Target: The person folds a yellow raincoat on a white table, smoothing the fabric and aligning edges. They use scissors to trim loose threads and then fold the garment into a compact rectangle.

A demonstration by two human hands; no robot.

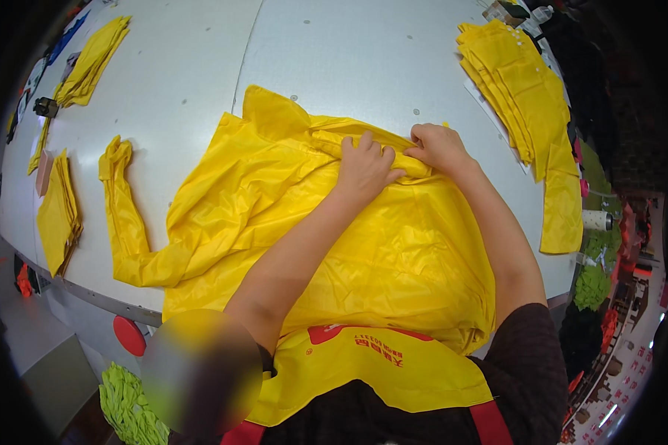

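Observation:
A large yellow jacket (371, 245) of thin, shiny fabric lies crumpled across the table in front of me. One long sleeve (130, 222) stretches out to the left and bends upward to its cuff. My left hand (365, 167) is on a folded strip near the jacket's far edge, fingers bent over the fabric. Just to the right, my right hand (438, 148) pinches that same edge between thumb and fingers. The jacket's near side reaches the yellow apron (378, 371) that I wear, which has red straps.
The grey table (193, 59) carries folded yellow pieces (93, 63) at far left, another yellow stack (59, 215) nearer left and a large yellow pile (512, 89) at right. A thread cone (597, 220) is by the right edge. Green cloth (130, 404) lies below the table at left.

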